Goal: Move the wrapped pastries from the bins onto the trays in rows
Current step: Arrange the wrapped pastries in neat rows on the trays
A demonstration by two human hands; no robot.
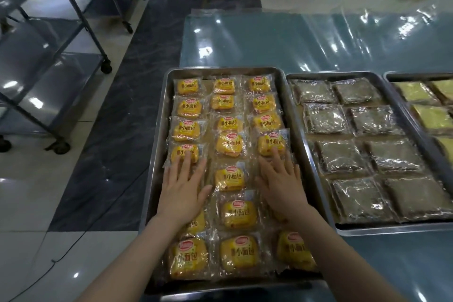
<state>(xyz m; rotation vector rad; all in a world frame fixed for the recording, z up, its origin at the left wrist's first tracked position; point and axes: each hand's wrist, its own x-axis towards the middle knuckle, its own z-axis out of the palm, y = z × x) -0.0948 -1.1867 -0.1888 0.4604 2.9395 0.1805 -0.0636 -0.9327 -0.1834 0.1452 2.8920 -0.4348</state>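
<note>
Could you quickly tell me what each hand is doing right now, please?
Left hand: open, fingers flat on a left-column pastry.
Right hand: open, fingers flat on a right-column pastry.

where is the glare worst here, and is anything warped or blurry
Head view: the strongest glare is on the plastic sheet over the table, upper right, with smaller glints on the dark packs and the floor. Head view: the wide angle bows the rack and the left tray rim. Head view: the nearest yellow packs look a bit soft.
</note>
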